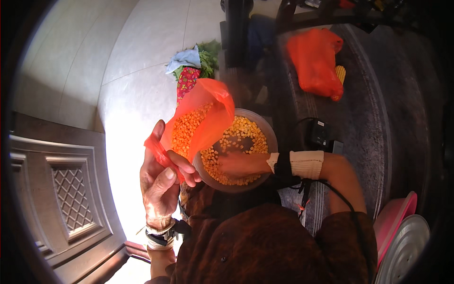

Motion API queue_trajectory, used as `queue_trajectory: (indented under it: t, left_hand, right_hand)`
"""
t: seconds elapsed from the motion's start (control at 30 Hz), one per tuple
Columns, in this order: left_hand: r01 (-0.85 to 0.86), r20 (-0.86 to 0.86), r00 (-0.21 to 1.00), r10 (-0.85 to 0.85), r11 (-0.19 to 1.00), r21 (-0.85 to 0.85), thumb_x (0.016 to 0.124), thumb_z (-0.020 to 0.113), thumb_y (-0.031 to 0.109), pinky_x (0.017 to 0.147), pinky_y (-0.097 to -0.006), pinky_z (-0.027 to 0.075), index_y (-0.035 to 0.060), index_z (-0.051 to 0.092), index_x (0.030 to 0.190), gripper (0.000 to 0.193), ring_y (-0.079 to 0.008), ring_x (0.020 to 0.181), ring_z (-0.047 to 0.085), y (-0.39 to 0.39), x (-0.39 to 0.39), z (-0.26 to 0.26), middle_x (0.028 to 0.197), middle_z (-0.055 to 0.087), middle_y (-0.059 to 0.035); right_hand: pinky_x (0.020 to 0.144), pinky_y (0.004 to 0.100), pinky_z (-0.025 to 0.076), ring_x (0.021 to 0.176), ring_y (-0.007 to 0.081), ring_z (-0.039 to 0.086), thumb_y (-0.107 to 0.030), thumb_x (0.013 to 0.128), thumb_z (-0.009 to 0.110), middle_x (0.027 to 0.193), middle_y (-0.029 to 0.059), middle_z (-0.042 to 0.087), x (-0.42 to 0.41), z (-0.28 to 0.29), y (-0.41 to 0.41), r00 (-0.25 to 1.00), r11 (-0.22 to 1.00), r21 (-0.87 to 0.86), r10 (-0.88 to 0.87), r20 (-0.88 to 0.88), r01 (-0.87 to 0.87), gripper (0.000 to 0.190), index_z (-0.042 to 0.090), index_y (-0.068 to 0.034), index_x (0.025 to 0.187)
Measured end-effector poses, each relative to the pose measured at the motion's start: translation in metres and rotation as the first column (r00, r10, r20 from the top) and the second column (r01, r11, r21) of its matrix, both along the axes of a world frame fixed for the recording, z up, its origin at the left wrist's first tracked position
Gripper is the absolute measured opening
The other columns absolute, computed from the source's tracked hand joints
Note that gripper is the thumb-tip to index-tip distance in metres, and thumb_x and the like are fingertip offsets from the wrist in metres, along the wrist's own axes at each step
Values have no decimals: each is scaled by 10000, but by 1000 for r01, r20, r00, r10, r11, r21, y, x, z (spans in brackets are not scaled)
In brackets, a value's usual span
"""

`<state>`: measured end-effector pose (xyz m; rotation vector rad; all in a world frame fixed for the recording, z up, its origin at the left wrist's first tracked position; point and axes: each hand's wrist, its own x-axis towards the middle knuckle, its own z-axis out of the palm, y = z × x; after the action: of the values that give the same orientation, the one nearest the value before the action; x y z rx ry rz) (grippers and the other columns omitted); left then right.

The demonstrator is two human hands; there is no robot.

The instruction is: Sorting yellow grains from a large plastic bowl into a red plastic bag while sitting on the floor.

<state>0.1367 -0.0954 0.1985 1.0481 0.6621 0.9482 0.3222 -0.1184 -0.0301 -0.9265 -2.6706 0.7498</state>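
Observation:
My left hand [161,174] grips the bunched edge of a thin red plastic bag [212,131]. The bag's mouth gapes, and a heap of corn kernels [189,124] shows inside through the film. Just right of it, a round bowl [271,138] sits close to my lap with loose yellow kernels [248,126] spread over its bottom. Down among these kernels is my right hand [243,164], blurred. Its fingertips are hard to make out, so whether it holds kernels is unclear. Part of the bowl's left rim is hidden behind the bag.
A second red bag [315,64] lies far right beside a corn cob [340,74]. Leafy greens [208,58] with a blue cloth [184,59] rest on the floor ahead. A black device [319,133], pink basin [393,220] and metal lid [406,248] are right; a panelled door [67,191] stands left.

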Motion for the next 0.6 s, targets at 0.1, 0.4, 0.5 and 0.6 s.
queue_trajectory:
  t: [0.1, 0.4, 0.5, 0.6]
  left_hand:
    - [23, -14, 1000, -23, 1000, 2, 763, 691, 256, 607, -295, 552, -64, 147, 1421, 911, -213, 612, 620, 2, 2, 0, 783, 627, -134]
    - [27, -31, 999, -27, 1000, 2, 766, 687, 252, 616, -298, 555, -57, 156, 1420, 898, -220, 614, 621, 6, -1, -1, 787, 623, -138]
    - [44, -17, 999, -44, 999, 2, 766, 685, 244, 622, -304, 557, -57, 159, 1419, 890, -223, 615, 621, 6, 0, 0, 788, 622, -139]
    - [45, -8, 999, -45, 999, -9, 762, 687, 239, 628, -311, 559, -55, 158, 1420, 894, -227, 613, 620, 6, 0, 0, 786, 621, -139]
  right_hand:
    - [605, 404, 486, 691, 318, 623, -24, 704, 550, 798, 130, 610, 2, 13, 13, 995, 919, -387, -46, 86, 76, 197, 595, -7, 894]
    - [452, 325, 501, 563, 206, 649, 23, 624, 516, 641, 111, 611, 41, 119, 31, 906, 423, -886, -423, -7, 191, 235, 610, 19, 839]
    - [431, 311, 487, 539, 196, 631, 24, 625, 532, 654, 117, 603, 47, 161, 47, 882, 420, -904, -454, -128, 84, 225, 596, 32, 841]
    - [418, 315, 468, 520, 184, 616, 8, 648, 549, 657, 121, 603, 37, 202, 70, 872, 510, -849, -469, -141, 136, 203, 600, 12, 845]
